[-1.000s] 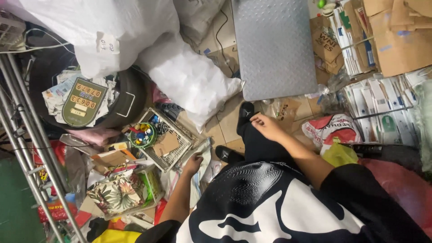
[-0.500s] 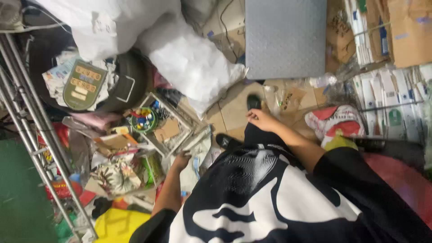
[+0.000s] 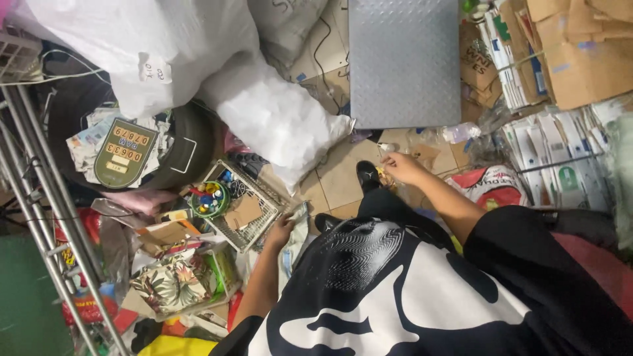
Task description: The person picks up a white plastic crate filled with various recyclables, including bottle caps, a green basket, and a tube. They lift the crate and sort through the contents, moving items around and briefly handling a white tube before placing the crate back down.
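Our left hand (image 3: 282, 232) gripped the wire basket (image 3: 245, 206) rim, fingers closed on it; our right hand (image 3: 401, 167) pinched small scraps (image 3: 384, 177) near the platform scale (image 3: 403, 62). Overloaded, the basket might tip and spill

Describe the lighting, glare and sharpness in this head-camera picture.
Head view: bright, even light; the white sacks are washed out by glare, and the metal plate carries a soft sheen. The right hand is slightly blurred, the left hand sharper. The tyre and the lower left corner lie in shadow.
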